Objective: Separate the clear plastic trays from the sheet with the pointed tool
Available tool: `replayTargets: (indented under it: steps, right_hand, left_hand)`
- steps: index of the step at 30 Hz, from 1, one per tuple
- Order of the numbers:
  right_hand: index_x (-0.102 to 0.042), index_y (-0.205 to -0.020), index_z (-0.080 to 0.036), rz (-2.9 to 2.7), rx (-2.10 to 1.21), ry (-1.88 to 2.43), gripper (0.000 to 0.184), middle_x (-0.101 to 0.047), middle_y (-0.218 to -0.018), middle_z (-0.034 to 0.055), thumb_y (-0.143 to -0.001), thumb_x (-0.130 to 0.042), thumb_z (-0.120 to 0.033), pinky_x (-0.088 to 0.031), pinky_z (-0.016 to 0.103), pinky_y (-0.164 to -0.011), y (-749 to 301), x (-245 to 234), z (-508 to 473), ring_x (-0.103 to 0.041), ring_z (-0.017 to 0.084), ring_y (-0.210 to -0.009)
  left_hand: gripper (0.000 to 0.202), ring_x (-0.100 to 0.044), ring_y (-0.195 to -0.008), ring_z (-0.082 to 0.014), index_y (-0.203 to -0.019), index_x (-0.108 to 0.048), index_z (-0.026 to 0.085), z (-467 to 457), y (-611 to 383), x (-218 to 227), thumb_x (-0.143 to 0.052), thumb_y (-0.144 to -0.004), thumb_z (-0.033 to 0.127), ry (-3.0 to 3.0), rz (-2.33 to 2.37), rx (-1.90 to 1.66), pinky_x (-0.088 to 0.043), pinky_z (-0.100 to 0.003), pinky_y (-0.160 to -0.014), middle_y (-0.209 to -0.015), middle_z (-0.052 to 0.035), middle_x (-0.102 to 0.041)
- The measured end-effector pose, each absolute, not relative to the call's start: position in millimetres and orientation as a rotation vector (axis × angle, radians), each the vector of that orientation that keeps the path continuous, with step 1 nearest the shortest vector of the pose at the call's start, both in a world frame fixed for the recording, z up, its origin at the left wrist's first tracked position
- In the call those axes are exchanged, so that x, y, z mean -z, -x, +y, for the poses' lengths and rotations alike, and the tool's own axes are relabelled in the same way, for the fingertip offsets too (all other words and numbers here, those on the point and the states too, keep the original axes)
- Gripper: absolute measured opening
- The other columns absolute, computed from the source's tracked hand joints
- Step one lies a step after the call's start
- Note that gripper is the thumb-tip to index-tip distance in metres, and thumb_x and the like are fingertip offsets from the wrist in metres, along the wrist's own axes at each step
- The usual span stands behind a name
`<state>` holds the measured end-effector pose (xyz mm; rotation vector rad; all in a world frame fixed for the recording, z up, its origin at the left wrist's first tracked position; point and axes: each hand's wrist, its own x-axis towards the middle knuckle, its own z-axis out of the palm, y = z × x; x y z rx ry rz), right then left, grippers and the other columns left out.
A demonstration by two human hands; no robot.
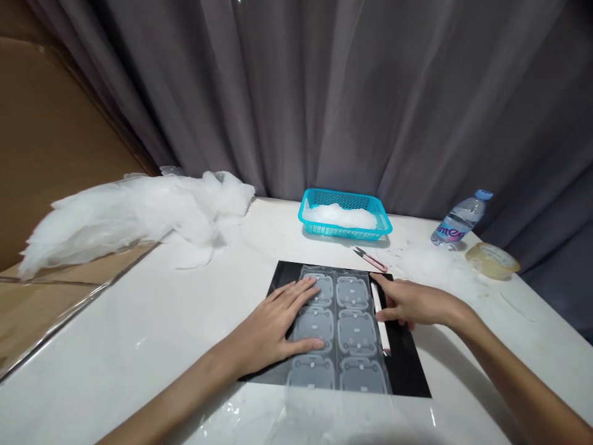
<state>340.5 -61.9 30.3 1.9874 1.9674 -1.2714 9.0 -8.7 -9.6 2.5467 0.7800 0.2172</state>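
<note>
My left hand (pixel 282 327) lies flat with its fingers spread on a clear plastic sheet of rounded-square pouches (pixel 356 330). Beneath that sheet is a black mat (pixel 410 361). Along the sheet's right edge lies a slim white stick (pixel 382 330). My right hand (pixel 412 301) is closed at the stick's upper part, the thumb touching its side and the index finger reaching its far end. The remaining right fingers curl under the palm and are partly hidden. Just beyond the mat sits a pair of small thread snips (pixel 371 259) with pinkish handles.
A blue basket (pixel 345 232) with white fluffy filling stands at the back. To the left, a large heap of white batting (pixel 139 210) rests partly on cardboard (pixel 60 293). On the right are a water bottle (pixel 460 221), a tape roll (pixel 492 261) and loose white fluff (pixel 433 267).
</note>
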Motion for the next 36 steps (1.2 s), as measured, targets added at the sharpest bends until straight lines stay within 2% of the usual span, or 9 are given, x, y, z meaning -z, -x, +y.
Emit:
replayTargets:
  steps: [3, 6, 9, 12, 17, 21, 27, 31, 36]
  right_hand:
    - [-0.023, -0.161, -0.019, 1.842, 1.205, -2.036, 0.089, -0.065, -0.084, 0.0013, -0.085, -0.069, -0.019, -0.046, 0.025, -0.048, -340, -36, -61, -0.063, 0.016, -0.053]
    - [-0.019, -0.163, -0.021, 1.826, 1.058, -2.075, 0.09, -0.065, -0.096, 0.0054, -0.088, -0.069, -0.025, -0.046, 0.026, -0.052, -338, -40, -61, -0.06, 0.013, -0.05]
    - [-0.016, -0.162, -0.019, 1.847, 1.073, -2.089, 0.089, -0.065, -0.095, 0.0051, -0.091, -0.068, -0.029, -0.045, 0.025, -0.053, -335, -38, -59, -0.059, 0.012, -0.052]
    - [-0.023, -0.158, -0.017, 1.845, 1.193, -2.068, 0.082, -0.065, -0.091, 0.0027, -0.088, -0.066, -0.017, -0.045, 0.024, -0.051, -335, -33, -56, -0.06, 0.013, -0.055]
    - [-0.045, -0.137, -0.017, 1.848, 1.205, -2.103, 0.057, -0.066, -0.09, 0.0026, -0.086, -0.07, -0.023, -0.045, 0.025, -0.053, -344, -30, -55, -0.064, 0.016, -0.062]
    - [-0.058, -0.11, -0.019, 1.836, 1.048, -2.22, 0.036, -0.069, -0.092, 0.0037, -0.08, -0.078, -0.026, -0.044, 0.024, -0.056, -348, -29, -54, -0.064, 0.015, -0.065]
    - [-0.059, -0.075, -0.019, 1.793, 1.22, -2.092, 0.017, -0.063, -0.061, -0.0019, -0.077, -0.076, -0.022, -0.042, 0.022, -0.053, -347, -30, -44, -0.063, 0.014, -0.06]
    - [-0.057, -0.069, -0.018, 1.773, 1.266, -2.016, 0.019, -0.06, -0.06, -0.003, -0.076, -0.075, -0.019, -0.045, 0.021, -0.051, -356, -34, -43, -0.059, 0.012, -0.055]
    - [-0.052, -0.085, -0.02, 1.859, 1.288, -2.038, 0.021, -0.062, -0.075, -0.0041, -0.074, -0.068, -0.013, -0.043, 0.019, -0.045, -366, -49, -54, -0.06, 0.01, -0.053]
  left_hand:
    - [0.082, -0.036, -0.155, -0.0362, -0.162, -0.037, 0.029, -7, -9, 9, -0.06, -0.095, 0.069, -2.508, 0.769, -0.245, -0.029, -0.054, -0.126, -0.172, -0.0101, -0.031]
    - [0.064, -0.042, -0.15, -0.0342, -0.155, -0.047, 0.029, -4, -12, 9, -0.055, -0.101, 0.062, -2.476, 0.806, -0.291, -0.032, -0.052, -0.124, -0.167, -0.0087, -0.042]
    - [0.059, -0.051, -0.141, -0.0326, -0.152, -0.049, 0.028, 0, -17, 8, -0.053, -0.103, 0.061, -2.453, 0.851, -0.33, -0.04, -0.051, -0.117, -0.155, -0.0095, -0.055]
    - [0.061, -0.054, -0.135, -0.0331, -0.152, -0.049, 0.028, 6, -22, 4, -0.055, -0.101, 0.062, -2.463, 0.828, -0.3, -0.041, -0.051, -0.115, -0.148, -0.0091, -0.059]
    - [0.062, -0.051, -0.138, -0.0389, -0.149, -0.056, 0.03, 15, -23, 1, -0.062, -0.097, 0.063, -2.478, 0.835, -0.252, -0.042, -0.053, -0.115, -0.145, -0.0102, -0.06]
    - [0.059, -0.051, -0.139, -0.0343, -0.153, -0.05, 0.034, 13, -18, 7, -0.059, -0.1, 0.059, -2.451, 0.782, -0.319, -0.044, -0.048, -0.115, -0.148, -0.0078, -0.057]
    - [0.055, -0.05, -0.141, -0.0324, -0.156, -0.048, 0.034, 5, -15, 11, -0.054, -0.105, 0.053, -2.494, 0.767, -0.375, -0.043, -0.049, -0.119, -0.153, -0.0069, -0.054]
    - [0.055, -0.05, -0.142, -0.0331, -0.156, -0.047, 0.033, 5, -15, 11, -0.054, -0.105, 0.054, -2.511, 0.78, -0.371, -0.043, -0.052, -0.12, -0.154, -0.0072, -0.054]
    - [0.057, -0.046, -0.147, -0.0344, -0.157, -0.045, 0.033, 3, -11, 9, -0.05, -0.105, 0.056, -2.499, 0.845, -0.284, -0.04, -0.056, -0.123, -0.159, -0.0065, -0.05]
